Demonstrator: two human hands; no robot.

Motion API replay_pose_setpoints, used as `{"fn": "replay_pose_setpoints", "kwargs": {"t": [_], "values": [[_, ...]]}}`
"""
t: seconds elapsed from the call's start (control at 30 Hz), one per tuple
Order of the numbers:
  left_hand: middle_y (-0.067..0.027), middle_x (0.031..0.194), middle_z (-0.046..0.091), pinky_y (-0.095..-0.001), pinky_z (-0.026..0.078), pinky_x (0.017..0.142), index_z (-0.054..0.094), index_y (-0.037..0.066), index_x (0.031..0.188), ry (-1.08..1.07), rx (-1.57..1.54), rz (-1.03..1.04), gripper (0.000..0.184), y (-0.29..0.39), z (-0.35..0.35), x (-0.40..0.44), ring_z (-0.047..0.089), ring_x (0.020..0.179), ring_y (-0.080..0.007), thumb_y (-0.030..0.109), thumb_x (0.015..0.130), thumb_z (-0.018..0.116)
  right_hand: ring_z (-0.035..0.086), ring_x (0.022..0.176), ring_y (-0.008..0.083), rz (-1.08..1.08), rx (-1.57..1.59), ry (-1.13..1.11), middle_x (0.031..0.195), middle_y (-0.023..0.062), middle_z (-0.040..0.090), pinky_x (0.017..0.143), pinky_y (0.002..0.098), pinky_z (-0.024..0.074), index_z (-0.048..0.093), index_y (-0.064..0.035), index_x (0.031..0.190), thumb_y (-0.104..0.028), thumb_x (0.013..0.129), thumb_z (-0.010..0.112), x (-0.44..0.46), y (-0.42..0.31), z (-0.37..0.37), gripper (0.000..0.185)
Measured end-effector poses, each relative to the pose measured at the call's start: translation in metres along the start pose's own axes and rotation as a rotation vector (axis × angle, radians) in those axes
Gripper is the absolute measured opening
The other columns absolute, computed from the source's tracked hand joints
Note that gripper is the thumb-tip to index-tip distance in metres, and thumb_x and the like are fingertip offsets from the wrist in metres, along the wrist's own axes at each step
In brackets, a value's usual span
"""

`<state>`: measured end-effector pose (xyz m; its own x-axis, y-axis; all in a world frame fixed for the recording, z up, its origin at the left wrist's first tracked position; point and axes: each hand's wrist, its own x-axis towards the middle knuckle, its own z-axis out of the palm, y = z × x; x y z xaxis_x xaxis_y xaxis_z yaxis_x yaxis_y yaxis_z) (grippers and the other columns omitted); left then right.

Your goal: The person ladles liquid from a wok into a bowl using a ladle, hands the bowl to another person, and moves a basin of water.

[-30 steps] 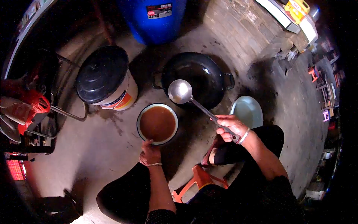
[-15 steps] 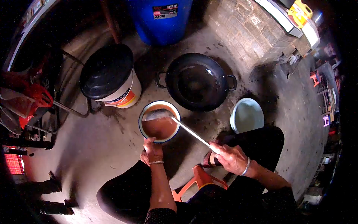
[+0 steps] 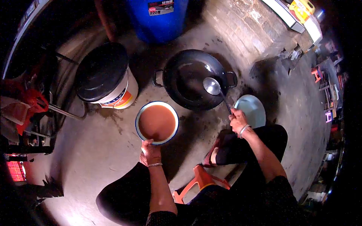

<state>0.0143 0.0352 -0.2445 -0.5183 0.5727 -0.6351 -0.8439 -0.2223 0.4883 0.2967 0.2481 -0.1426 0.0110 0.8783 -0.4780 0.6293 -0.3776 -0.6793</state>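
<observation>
My left hand (image 3: pixel 151 152) grips the near rim of a white enamel basin with a blue edge (image 3: pixel 175 130). Reddish-brown liquid (image 3: pixel 156 119) fills much of it. My right hand (image 3: pixel 238 122) is closed around the handle of a metal ladle (image 3: pixel 212 86). The ladle's bowl is over the right part of a black two-handled wok (image 3: pixel 188 81) on the floor; whether it touches the wok I cannot tell. Just beyond my right hand stands a pale blue-green basin (image 3: pixel 252 109), partly covered by the hand and my knee.
A white bucket with a black lid (image 3: pixel 103 73) stands left of the wok. Behind are a large blue barrel (image 3: pixel 158 22) and a brick structure (image 3: pixel 249 30). An orange stool (image 3: pixel 201 179) is below me. A metal frame with red bags (image 3: pixel 32 101) is at far left.
My right hand has moved the ladle out of the enamel basin, up and right to over the wok. My left hand stays on the basin's rim.
</observation>
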Motion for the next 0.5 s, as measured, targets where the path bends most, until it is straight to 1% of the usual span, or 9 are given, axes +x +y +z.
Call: {"fn": "replay_pose_setpoints", "kwargs": {"t": [0.03,0.07,0.13,0.2,0.23,0.3,0.33,0.43,0.5], "values": [[-0.0097,0.123,0.051,-0.0469,0.041,0.092,0.051,0.004,0.115,0.020,0.018,-0.009,0.052,0.000,-0.001,0.000,0.049,0.112,-0.0309,0.017,0.065,0.054,0.057,0.061,0.0227,-0.063,-0.145,0.021,0.071,0.0136,0.059,0.053,0.0345,0.0448,0.058,0.0007,0.097,-0.007,0.079,0.054,0.005,0.013,0.010,0.020],[-0.0096,0.123,0.051,-0.0467,0.041,0.093,0.051,0.005,0.115,-0.028,-0.016,-0.005,0.052,-0.001,-0.004,0.003,0.048,0.112,-0.0306,0.017,0.065,0.054,0.062,0.070,0.0270,-0.123,-0.287,0.050,0.077,0.0183,0.063,0.059,0.0360,0.0476,0.060,0.0012,0.091,-0.005,0.077,0.054,0.010,0.026,0.020,0.017],[-0.0093,0.122,0.052,-0.0464,0.040,0.093,0.051,0.005,0.115,-0.129,-0.085,-0.001,0.051,-0.005,-0.008,0.011,0.048,0.113,-0.0301,0.017,0.065,0.054,0.060,0.065,0.0259,-0.127,-0.214,-0.067,0.074,0.0158,0.062,0.057,0.0352,0.0468,0.060,0.0001,0.093,-0.004,0.078,0.054,-0.009,0.022,0.030,0.017],[-0.0094,0.122,0.052,-0.0465,0.038,0.095,0.051,0.005,0.116,-0.116,-0.063,0.015,0.052,-0.007,-0.006,0.009,0.047,0.114,-0.0301,0.018,0.066,0.054,0.052,0.049,0.0172,0.018,0.118,-0.252,0.067,0.0061,0.056,0.039,0.0319,0.0393,0.058,-0.0034,0.103,-0.004,0.080,0.053,-0.040,-0.010,0.026,0.023],[-0.0095,0.122,0.052,-0.0465,0.037,0.096,0.051,0.005,0.116,-0.106,-0.050,0.025,0.052,-0.007,-0.006,0.006,0.046,0.115,-0.0301,0.018,0.066,0.054,0.044,0.042,0.0117,0.081,0.189,-0.297,0.065,0.0016,0.049,0.032,0.0278,0.0324,0.055,-0.0060,0.110,-0.006,0.084,0.051,-0.042,-0.022,0.021,0.026],[-0.0093,0.121,0.052,-0.0455,0.036,0.097,0.051,0.005,0.114,-0.036,-0.059,0.020,0.049,-0.008,-0.014,0.006,0.046,0.114,-0.0296,0.018,0.067,0.053,0.040,0.039,0.0118,0.095,0.297,-0.280,0.063,0.0011,0.047,0.032,0.0275,0.0321,0.052,-0.0074,0.115,-0.008,0.085,0.051,-0.023,-0.026,0.018,0.030],[-0.0092,0.120,0.053,-0.0449,0.036,0.097,0.052,0.005,0.114,-0.004,-0.069,0.018,0.048,-0.008,-0.015,0.005,0.046,0.114,-0.0293,0.019,0.068,0.053,0.038,0.038,0.0112,0.070,0.266,-0.250,0.061,0.0007,0.045,0.032,0.0271,0.0315,0.046,-0.0073,0.122,-0.010,0.087,0.050,-0.011,-0.029,0.016,0.035],[-0.0082,0.117,0.053,-0.0441,0.036,0.096,0.054,0.005,0.106,-0.094,-0.047,0.042,0.040,-0.008,-0.003,0.004,0.047,0.111,-0.0286,0.020,0.069,0.053,0.038,0.038,0.0114,-0.025,0.210,-0.108,0.062,0.0011,0.048,0.032,0.0272,0.0315,0.049,-0.0104,0.117,-0.014,0.088,0.051,0.039,-0.019,0.011,0.029],[-0.0077,0.117,0.052,-0.0442,0.036,0.095,0.054,0.005,0.101,0.036,-0.011,0.041,0.036,-0.009,-0.008,0.006,0.047,0.109,-0.0289,0.020,0.068,0.053,0.040,0.044,0.0082,-0.063,0.104,-0.128,0.063,-0.0014,0.045,0.035,0.0248,0.0329,0.044,-0.0076,0.123,-0.012,0.090,0.049,0.058,-0.013,0.003,0.034]]}}
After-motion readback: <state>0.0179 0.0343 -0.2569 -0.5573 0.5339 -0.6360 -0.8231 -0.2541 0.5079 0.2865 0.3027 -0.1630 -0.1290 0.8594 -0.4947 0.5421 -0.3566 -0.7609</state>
